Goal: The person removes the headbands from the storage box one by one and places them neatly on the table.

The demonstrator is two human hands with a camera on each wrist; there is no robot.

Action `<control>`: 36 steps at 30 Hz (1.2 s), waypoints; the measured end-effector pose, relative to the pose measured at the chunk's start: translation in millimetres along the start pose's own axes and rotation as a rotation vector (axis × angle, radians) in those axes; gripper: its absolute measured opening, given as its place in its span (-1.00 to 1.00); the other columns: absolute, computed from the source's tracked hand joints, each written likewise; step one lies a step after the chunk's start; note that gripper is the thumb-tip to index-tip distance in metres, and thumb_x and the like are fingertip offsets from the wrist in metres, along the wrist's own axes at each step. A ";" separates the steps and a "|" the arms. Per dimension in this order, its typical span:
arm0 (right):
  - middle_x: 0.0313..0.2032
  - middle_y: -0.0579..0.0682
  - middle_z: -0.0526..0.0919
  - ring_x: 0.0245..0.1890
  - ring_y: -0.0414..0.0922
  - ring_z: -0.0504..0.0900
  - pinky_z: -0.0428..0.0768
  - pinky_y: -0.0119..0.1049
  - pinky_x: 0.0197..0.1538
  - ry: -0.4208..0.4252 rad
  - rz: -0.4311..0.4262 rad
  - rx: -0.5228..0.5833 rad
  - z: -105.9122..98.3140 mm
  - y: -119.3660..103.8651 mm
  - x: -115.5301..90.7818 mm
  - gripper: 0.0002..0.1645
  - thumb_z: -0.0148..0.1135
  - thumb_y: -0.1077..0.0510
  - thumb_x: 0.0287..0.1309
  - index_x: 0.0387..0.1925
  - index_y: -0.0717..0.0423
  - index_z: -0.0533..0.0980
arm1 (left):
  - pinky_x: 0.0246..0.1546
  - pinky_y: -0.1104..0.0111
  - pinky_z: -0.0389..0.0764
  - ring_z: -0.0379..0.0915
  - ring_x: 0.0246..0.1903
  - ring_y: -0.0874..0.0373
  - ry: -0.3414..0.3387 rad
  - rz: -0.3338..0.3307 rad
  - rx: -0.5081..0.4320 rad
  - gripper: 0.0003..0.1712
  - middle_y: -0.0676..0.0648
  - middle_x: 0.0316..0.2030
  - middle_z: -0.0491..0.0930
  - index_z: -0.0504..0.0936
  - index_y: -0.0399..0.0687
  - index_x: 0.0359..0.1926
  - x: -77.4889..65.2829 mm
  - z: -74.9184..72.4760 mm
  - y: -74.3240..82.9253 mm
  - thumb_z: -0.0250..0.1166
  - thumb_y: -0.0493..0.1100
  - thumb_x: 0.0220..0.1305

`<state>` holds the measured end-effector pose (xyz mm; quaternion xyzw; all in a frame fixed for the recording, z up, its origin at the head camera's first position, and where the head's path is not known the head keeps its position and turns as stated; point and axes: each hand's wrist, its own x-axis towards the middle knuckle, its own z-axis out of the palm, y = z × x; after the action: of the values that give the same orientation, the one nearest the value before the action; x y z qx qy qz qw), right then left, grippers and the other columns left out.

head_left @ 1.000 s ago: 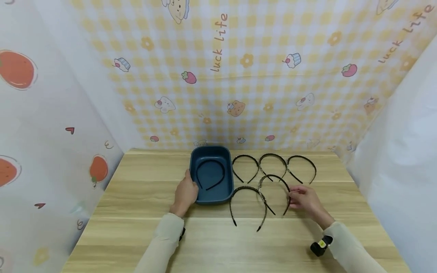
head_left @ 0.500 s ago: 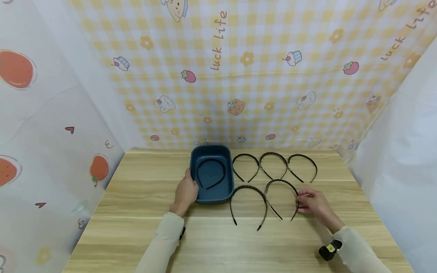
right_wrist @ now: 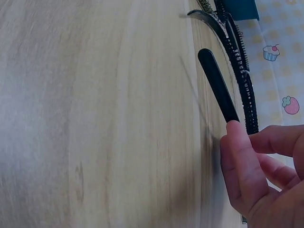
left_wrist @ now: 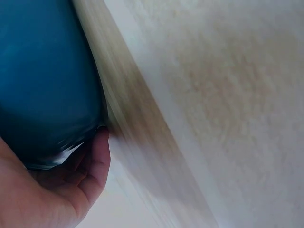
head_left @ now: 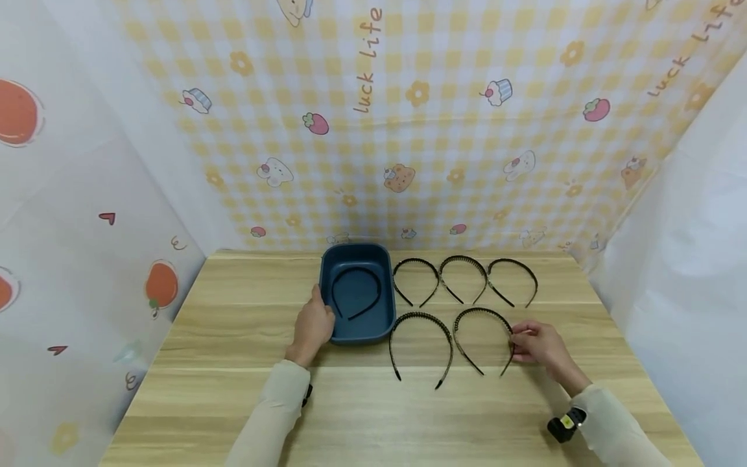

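Observation:
My left hand (head_left: 312, 327) grips the near left side of a dark blue plastic bin (head_left: 366, 338), its fingers curled against the wall in the left wrist view. Inside the bin lies a plain black headband (head_left: 357, 270). My right hand (head_left: 539, 347) pinches one arm of a dark, toothed headband (head_left: 481, 309) between thumb and fingers. The right wrist view shows the black tip (right_wrist: 216, 80) of that arm sticking out past the fingers, with its shadow on the wood. Directly left of the held one lies a wider headband (head_left: 419, 315) with a zigzag band.
Behind, a row of dark headbands runs rightward from the bin: one beside it (head_left: 415, 261), a toothed one (head_left: 463, 257) and another at the right (head_left: 512, 261). All stand on a wooden table (head_left: 397, 421). Patterned cloth (head_left: 420, 149) closes off the back and sides.
My right hand has moved the pinched headband rightward and slightly nearer, off its overlap with the wider headband. My left hand stays at the bin. The head view has shifted slightly.

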<state>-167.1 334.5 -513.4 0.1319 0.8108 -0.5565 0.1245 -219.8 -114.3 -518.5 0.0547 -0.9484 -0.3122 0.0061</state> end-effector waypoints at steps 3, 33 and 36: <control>-0.44 0.07 0.61 -0.54 -0.14 0.60 0.59 -0.22 -0.40 0.007 0.005 -0.013 1.1 -0.1 1.0 -0.61 0.13 0.27 0.10 -0.06 0.45 0.38 | -0.79 0.31 0.24 0.27 -0.78 0.08 -0.011 -0.006 0.001 -0.33 -0.10 -0.69 0.40 -0.05 -0.29 0.34 0.6 -1.7 0.9 -0.09 -0.23 0.24; -0.02 0.22 0.50 -0.04 0.10 0.47 0.46 -0.07 -0.08 -0.088 -0.311 -0.408 48.4 -96.4 27.4 -0.55 0.06 0.05 0.21 0.04 0.25 0.43 | -0.82 0.33 0.20 0.21 -0.83 0.10 0.011 0.012 -0.030 -0.36 -0.08 -0.76 0.36 -0.03 -0.30 0.34 -0.3 0.9 -1.6 -0.11 -0.25 0.25; 0.02 0.22 0.46 -0.02 0.07 0.46 0.47 -0.09 -0.05 -0.169 -0.286 -0.269 71.8 -114.8 29.0 -0.53 0.05 0.08 0.21 0.10 0.22 0.37 | -0.82 0.33 0.19 0.21 -0.83 0.10 0.013 0.011 -0.025 -0.35 -0.08 -0.76 0.36 -0.03 -0.29 0.34 0.6 1.3 -1.1 -0.10 -0.25 0.25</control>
<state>-230.7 229.9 -448.7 -0.0494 0.8748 -0.4645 0.1283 -220.3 -114.5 -520.2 0.0514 -0.9447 -0.3235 0.0149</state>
